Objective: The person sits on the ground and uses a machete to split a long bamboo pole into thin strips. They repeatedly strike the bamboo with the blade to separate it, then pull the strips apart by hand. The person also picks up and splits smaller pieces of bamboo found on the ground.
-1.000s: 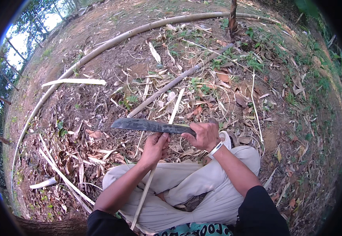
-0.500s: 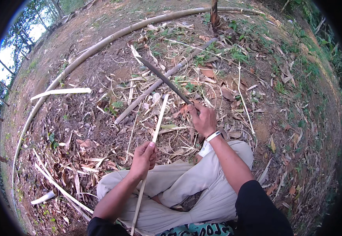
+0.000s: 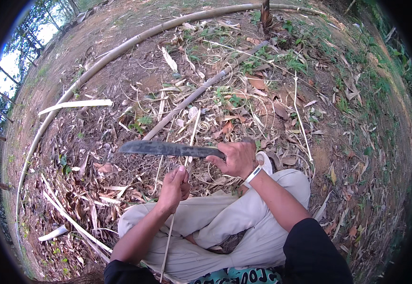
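My left hand (image 3: 174,189) is closed round a long pale bamboo strip (image 3: 167,246), which runs from my lap up past the fist; its thin edge faces up. In my right hand (image 3: 237,158) is a machete, its dark blade (image 3: 163,148) lying nearly level and pointing left. The blade crosses over the strip just beyond my left fist; whether it touches the strip I cannot tell. My fingers mostly hide the machete's handle.
My crossed legs (image 3: 225,217) in light trousers are below my hands. A long bamboo pole (image 3: 135,45) curves across the far ground, with a shorter pole (image 3: 187,102) nearer. Pale split pieces (image 3: 76,106), curled shavings and dry leaves litter the soil. A stump (image 3: 265,19) stands far off.
The machete has swung from pointing far and left to lying nearly crosswise over the strip. My right hand has come slightly nearer. The strip has turned and shows narrower.
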Motion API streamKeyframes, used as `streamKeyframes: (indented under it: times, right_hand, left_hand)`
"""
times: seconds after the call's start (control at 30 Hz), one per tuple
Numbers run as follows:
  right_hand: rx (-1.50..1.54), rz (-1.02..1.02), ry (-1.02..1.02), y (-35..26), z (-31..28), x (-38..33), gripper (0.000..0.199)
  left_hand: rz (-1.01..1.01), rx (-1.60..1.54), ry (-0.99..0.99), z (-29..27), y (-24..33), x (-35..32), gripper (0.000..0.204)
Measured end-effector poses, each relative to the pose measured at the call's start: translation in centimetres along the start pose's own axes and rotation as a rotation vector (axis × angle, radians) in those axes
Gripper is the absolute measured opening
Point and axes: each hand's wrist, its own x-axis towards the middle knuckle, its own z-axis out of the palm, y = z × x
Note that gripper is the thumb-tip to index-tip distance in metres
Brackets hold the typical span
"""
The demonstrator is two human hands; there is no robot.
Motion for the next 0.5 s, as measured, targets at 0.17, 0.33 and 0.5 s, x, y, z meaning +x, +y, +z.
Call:
streamKeyframes:
  times: [0.17, 0.33, 0.5]
  right_hand:
    - [-0.066, 0.347, -0.041, 2.9, -0.9, 1.6, 0.05]
    - [-0.116, 0.832, 0.022, 8.7, -2.9, 1.5, 0.07]
    - [0.317, 0.789, 0.182, 6.9, -3.1, 1.2, 0.071]
  left_hand:
    - [-0.051, 0.054, -0.029, -0.8, -0.4, -0.7, 0.037]
    - [-0.057, 0.113, -0.202, 1.6, -0.2, -2.5, 0.038]
    - [0.136, 0.171, 0.089, -2.7, 0.5, 0.8, 0.022]
